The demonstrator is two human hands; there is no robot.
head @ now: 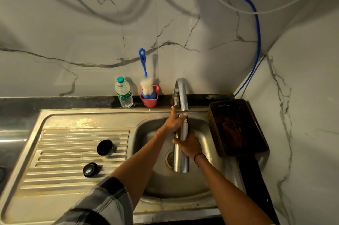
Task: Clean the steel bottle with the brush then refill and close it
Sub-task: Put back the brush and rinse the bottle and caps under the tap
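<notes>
The steel bottle (184,162) stands upright over the sink basin (152,133), its open mouth just under the tap spout (182,94). My right hand (189,145) grips it around the middle. My left hand (173,121) lies by the bottle's top, one finger stretched up to the tap's lever (175,99) and the thumb beside the mouth. The blue-handled bottle brush (146,85) stands bristles-down in a pink cup (149,101) on the back ledge. Two black caps, a larger one (105,147) and a smaller stopper (90,169), lie on the ribbed drainboard.
A clear plastic water bottle (124,93) with a green cap stands left of the pink cup. A dark brown basket (236,127) sits right of the basin against the corner wall. A blue hose (258,28) and white cables hang on the marble wall.
</notes>
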